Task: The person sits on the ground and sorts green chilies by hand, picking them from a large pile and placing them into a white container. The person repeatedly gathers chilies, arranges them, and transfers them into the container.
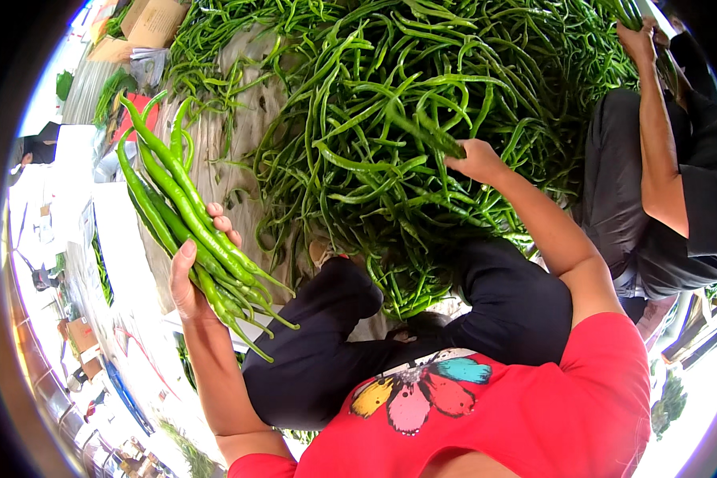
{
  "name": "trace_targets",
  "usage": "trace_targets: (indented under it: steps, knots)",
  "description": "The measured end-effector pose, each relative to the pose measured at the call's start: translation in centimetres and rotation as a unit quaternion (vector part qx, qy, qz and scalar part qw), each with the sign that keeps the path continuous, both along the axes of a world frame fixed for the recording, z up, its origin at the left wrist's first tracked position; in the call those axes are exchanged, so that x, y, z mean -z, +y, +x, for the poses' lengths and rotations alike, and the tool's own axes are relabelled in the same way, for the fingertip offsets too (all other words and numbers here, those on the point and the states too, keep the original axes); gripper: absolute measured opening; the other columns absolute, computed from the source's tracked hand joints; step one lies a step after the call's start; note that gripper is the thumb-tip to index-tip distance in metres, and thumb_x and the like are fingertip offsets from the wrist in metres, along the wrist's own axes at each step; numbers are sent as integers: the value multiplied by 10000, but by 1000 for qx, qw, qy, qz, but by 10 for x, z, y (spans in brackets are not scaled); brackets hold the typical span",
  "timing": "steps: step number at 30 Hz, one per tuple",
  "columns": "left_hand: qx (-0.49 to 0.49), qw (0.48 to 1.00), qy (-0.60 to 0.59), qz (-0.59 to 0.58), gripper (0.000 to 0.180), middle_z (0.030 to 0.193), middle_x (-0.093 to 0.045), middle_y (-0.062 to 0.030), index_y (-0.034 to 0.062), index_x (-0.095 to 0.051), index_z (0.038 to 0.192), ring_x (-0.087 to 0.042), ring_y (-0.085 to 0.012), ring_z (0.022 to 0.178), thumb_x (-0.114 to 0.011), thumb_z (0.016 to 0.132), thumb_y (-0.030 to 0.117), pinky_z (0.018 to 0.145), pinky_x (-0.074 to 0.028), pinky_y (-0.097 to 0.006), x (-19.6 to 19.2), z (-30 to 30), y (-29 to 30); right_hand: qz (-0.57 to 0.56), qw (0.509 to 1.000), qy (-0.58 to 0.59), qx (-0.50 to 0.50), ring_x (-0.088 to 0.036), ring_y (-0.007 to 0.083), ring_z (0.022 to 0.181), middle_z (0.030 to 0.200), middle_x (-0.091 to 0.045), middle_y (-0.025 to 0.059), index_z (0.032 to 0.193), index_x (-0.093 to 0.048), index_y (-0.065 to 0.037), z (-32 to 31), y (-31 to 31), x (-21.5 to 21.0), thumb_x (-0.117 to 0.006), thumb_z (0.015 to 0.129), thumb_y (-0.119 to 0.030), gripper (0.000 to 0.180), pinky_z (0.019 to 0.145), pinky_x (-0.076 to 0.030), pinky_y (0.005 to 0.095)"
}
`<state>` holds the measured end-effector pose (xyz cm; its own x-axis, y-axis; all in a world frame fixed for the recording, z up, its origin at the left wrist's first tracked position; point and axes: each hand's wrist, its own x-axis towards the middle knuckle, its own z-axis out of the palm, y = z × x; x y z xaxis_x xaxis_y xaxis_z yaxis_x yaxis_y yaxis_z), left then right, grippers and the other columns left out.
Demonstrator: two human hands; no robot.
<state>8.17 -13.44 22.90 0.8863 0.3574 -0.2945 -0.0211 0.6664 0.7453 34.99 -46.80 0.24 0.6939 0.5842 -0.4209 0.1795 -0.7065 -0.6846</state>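
My left hand is wrapped round a bunch of long green chili peppers, raised at the left. The bunch slants, with its thick ends up and its thin stems hanging over my wrist side. My right hand is closed over the large pile of green chili peppers in front of me. From its fingers a green chili pepper sticks out toward the upper left, smeared by motion. Whether more than one pepper is in that hand, I cannot tell.
Pale sheeting lies under the pile, with scattered peppers on it. Cardboard boxes and a red item stand at the far left. Close on my right sits another person, whose hand holds green peppers. My bent knees border the pile's near side.
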Motion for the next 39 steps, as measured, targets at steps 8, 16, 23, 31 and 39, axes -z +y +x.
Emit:
trace_targets:
  steps: [8,16,23,31,39]
  knots:
    - [14,998,34,43,591,1232,-437,-137,-47,-338,1315,-509,-225,1088,-597,821,148,956,-469,-374,-1,5,-9,-65,993,-46,83,-615,264,674,714,-621,132,797,-626,16,36,37,71,-719,738,-370,402,620,-476,378]
    - [-19,998,31,50,560,1214,-472,-136,-52,-361,1305,-523,-222,1081,-585,831,146,946,-478,-376,-6,-14,-5,206,915,278,206,-463,77,468,629,-567,5,852,-638,-40,36,-16,-29,-670,807,-305,270,434,-344,233]
    - [-25,997,-75,7,456,1219,-475,-131,-63,-383,1271,-523,-223,1096,-533,871,97,961,-460,-384,-27,-36,-7,324,851,392,131,-509,84,590,766,-574,17,1067,-573,33,-4,-70,-138,-574,873,-285,372,553,-426,225]
    - [-117,977,-137,117,506,1184,-527,-148,-55,-403,1269,-543,-247,1059,-575,820,103,956,-448,-387,-59,-128,-7,377,829,409,-62,-383,104,499,612,-460,32,1124,-526,83,-61,-21,-216,-635,768,-285,523,460,-306,246]
    - [-291,879,33,376,400,1042,-651,-131,-23,-569,1145,-638,-233,923,-680,779,98,819,-523,-371,-149,-399,-31,278,872,346,-207,-398,73,477,624,-480,-21,1204,-517,73,-115,52,-233,-603,836,-312,540,442,-281,224]
